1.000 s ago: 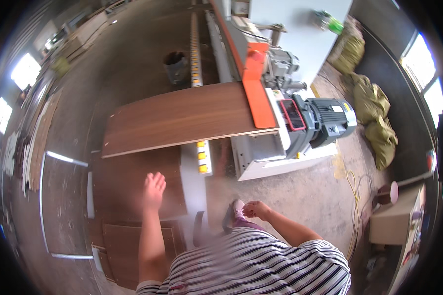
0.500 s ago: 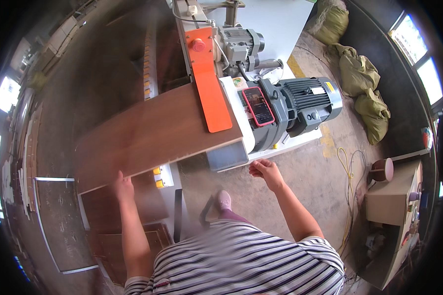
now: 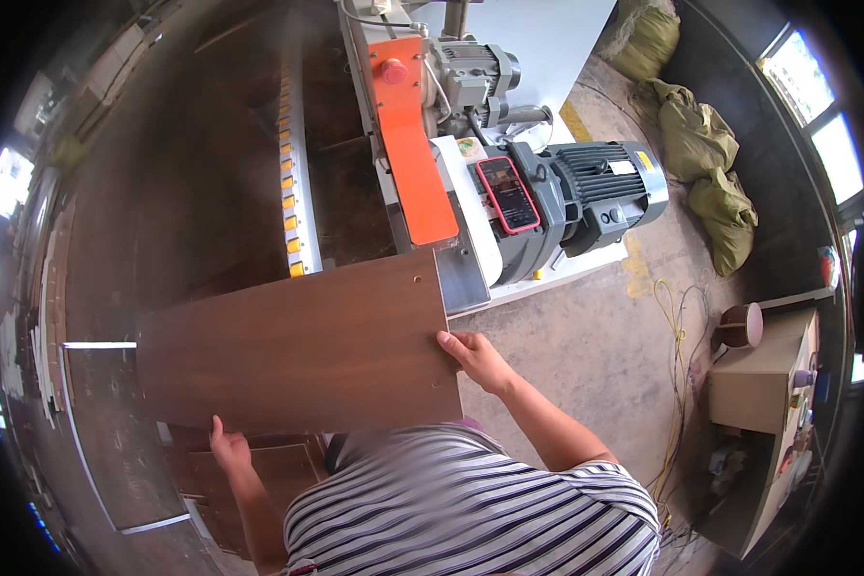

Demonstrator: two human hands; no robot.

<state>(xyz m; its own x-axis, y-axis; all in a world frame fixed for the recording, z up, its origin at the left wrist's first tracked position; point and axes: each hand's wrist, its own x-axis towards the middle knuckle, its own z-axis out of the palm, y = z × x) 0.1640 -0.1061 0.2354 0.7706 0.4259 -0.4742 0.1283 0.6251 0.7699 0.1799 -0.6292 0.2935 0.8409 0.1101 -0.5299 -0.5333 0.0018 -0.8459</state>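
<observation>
A brown wooden panel lies in front of me, between my body and the machine. My right hand grips its right edge, thumb on top and the other fingers beneath. At the near left edge, my left hand holds the panel too, its thumb at the rim and part of the fingers under it. Two small holes show near the panel's right end. Just beyond that end stands the machine's orange guard with a red button on it.
A grey motor sits right of the guard, with a pink-cased phone on its housing. A rail with yellow rollers runs away on the left. More brown panels lie below left. Yellow cables and a wooden cabinet stand right.
The panel has come out from beneath the orange guard toward my body. My right hand, free before, has taken hold of its right edge. My left hand has moved nearer to me.
</observation>
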